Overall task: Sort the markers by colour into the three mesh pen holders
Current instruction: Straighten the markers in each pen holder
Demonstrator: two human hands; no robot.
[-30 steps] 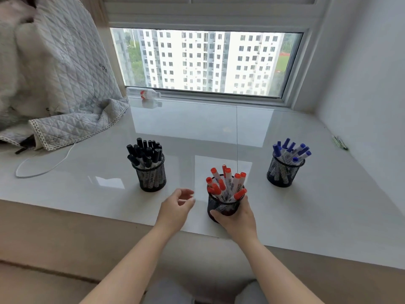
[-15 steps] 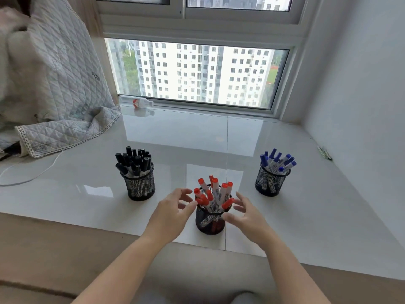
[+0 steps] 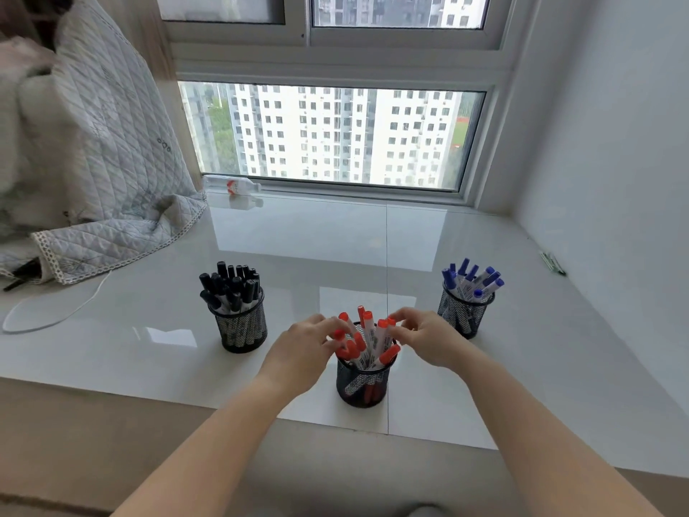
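Three black mesh pen holders stand on the glossy white sill. The left holder [image 3: 244, 326] is filled with black markers [image 3: 231, 285], and the right holder [image 3: 464, 317] contains blue markers [image 3: 471, 281]. The middle holder [image 3: 361, 384], nearest me, carries red markers [image 3: 367, 337]. My left hand [image 3: 302, 348] curls its fingers around the red caps from the left side. My right hand [image 3: 428, 341] curls around the caps from the right, fingertips on a red cap. Both hands are above the middle holder's rim.
A quilted grey blanket [image 3: 112, 188] is heaped at the far left, with a white cable [image 3: 56, 317] looping out from under it. A plastic bottle [image 3: 233, 186] lies by the window frame. A small green object [image 3: 553, 263] rests against the right wall.
My right hand has let go of the middle holder's body and risen to the red marker tops. My left hand has moved right onto them too. The view has tilted upward.
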